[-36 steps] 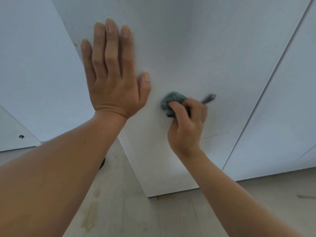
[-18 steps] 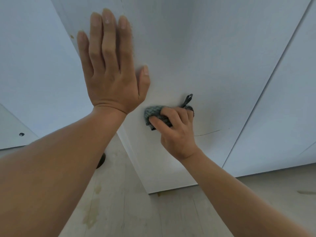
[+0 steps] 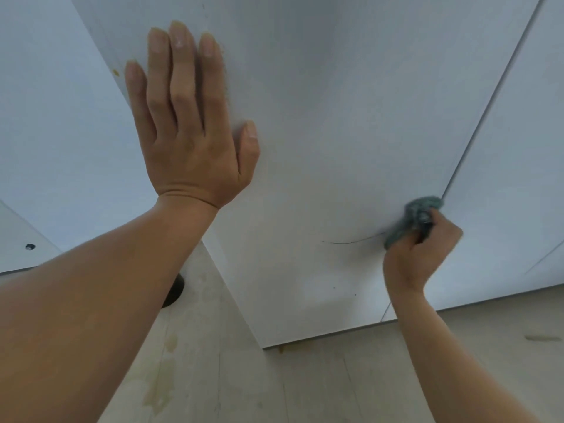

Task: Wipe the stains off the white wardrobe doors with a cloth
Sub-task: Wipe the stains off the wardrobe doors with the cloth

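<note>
Much of the right hand (image 3: 418, 254) is showing only its back, so the tips of its fingers (image 3: 444, 232) are hiding behind the wad they are curling round. They are gripping a blue-grey cloth (image 3: 412, 218), bunched into a rough, nubbly lump and pressing against the white wardrobe door (image 3: 320, 117) low on its right side, right beside the seam (image 3: 488, 102) with the neighbouring door (image 3: 518, 148). How much of the cloth is folding into the palm is not clear.

A thin, dark curved line (image 3: 351, 241) is running left from under the cloth across the smooth, matte panel. Its right end is disappearing behind the fabric. Two tiny dark specks (image 3: 334, 287) are sitting lower down, too small to identify.

The left hand (image 3: 189, 138) is lying flat on the door's upper left part, its fingers (image 3: 180, 71) stretching straight and close together, the thumb angling out, holding nothing. Its forearm is covering most of a dark round object (image 3: 175, 293) on the floor (image 3: 305, 386), so only a curved sliver is showing. A small yellowish spot (image 3: 116, 72) is marking the door's left edge beside the little finger.

At far left a white panel (image 3: 18, 233) with a small dark hole (image 3: 30, 247) is getting cut off by the frame. The floor is looking like pale wood-grain boards, with faint brownish blotches (image 3: 164, 389).
</note>
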A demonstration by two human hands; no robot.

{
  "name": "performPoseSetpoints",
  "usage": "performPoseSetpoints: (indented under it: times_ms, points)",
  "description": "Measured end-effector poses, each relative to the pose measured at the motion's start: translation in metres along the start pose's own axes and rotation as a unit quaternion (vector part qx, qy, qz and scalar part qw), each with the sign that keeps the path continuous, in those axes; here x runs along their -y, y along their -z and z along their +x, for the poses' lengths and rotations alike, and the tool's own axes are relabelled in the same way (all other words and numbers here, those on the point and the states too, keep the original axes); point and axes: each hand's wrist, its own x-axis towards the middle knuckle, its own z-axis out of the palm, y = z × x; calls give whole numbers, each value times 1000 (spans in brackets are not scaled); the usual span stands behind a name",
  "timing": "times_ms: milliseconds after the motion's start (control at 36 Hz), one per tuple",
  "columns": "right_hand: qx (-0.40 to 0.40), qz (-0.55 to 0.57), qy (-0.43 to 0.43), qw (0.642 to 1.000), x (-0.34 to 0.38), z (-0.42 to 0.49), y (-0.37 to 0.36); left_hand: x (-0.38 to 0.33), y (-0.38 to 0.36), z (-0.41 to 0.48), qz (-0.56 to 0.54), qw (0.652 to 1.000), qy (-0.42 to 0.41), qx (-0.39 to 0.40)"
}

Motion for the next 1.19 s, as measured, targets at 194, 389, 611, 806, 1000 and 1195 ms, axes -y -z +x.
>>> performPoseSetpoints:
  times_ms: [194, 389, 611, 806, 1000, 1195]
  points:
    - [-2, -27, -161, 987, 19, -16, -14, -1, -1, -1, 1, 1000, 1, 0]
    - [59, -30, 56, 996, 9, -42, -17, -1, -1, -1, -1, 1000, 0, 2]
    - [47, 5, 37, 998, 49, -59, -33, -1, 0, -2, 1, 1000, 1, 0]
    - [70, 20, 134, 988, 40, -67, -36, 0, -1, -1, -5, 1000, 1, -1]
    - [120, 24, 123, 985, 68, -107, -45, -1, 3, 0, -3, 1000, 2, 10]
    - [133, 50, 199, 970, 94, -80, -41, -2, 7, 0, 4, 1000, 7, 28]
